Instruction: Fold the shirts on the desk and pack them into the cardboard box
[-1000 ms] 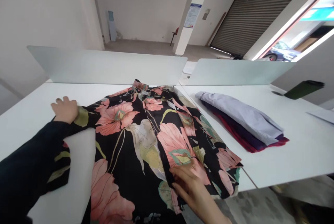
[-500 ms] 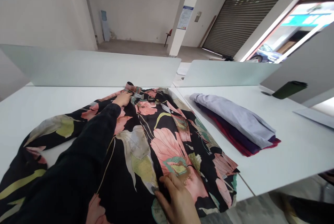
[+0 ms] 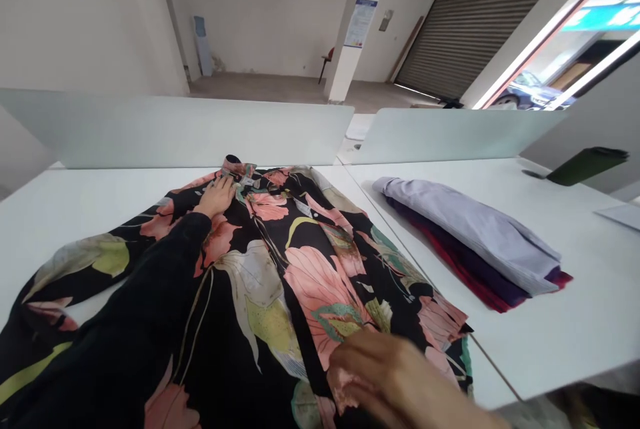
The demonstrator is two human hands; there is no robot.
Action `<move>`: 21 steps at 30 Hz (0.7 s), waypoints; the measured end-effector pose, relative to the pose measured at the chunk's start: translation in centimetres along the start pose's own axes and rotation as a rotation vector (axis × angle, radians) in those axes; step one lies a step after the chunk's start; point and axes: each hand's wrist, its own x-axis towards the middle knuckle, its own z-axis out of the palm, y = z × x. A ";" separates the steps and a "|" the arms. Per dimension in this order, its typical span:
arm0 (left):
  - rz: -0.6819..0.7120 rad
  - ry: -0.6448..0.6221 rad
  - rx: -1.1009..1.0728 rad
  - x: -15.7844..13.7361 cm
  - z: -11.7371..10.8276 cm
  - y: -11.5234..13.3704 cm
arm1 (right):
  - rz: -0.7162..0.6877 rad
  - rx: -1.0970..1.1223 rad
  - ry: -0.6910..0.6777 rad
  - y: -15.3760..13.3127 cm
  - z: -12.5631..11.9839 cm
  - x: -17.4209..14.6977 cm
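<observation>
A long-sleeved floral shirt [image 3: 270, 282], black with pink, green and grey flowers, lies spread on the white table with its collar toward the far edge. My left hand [image 3: 218, 195] rests flat beside the collar, fingers stretched out over the fabric. Lower down, my right hand [image 3: 385, 372] is bent over the front edge of the shirt and pinches a bunched bit of pink cloth; motion blurs it somewhat. One sleeve stretches out to the left, partly behind my dark sleeve [image 3: 135, 302]. The other sleeve lies along the right side.
A stack of folded clothes [image 3: 465, 229], light grey over purple and red, lies on the right part of the white table [image 3: 595, 282]. Frosted dividers [image 3: 200, 132] stand along the far edge. A dark green roll [image 3: 587, 165] is at the far right.
My right hand has gone from resting with spread fingers to pinching the shirt's front, slightly to the right. My left hand lies flatter near the collar. The view has shifted a little.
</observation>
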 end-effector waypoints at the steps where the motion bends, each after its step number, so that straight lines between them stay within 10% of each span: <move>1: -0.015 0.001 0.003 -0.3 0.0 0.2 | -0.007 -0.044 -0.023 1.0 -1.9 1.3; 5: -0.062 0.039 -0.006 -0.9 -0.4 1.1 | 0.010 -0.247 -0.024 7.1 -4.7 12.0; 11: -0.056 0.084 0.012 -1.3 -0.9 1.4 | 0.213 -0.494 -0.005 14.0 -0.4 28.8; 21: -0.020 0.079 0.005 -1.9 -1.2 2.2 | 0.575 -0.460 0.132 20.5 -4.9 33.8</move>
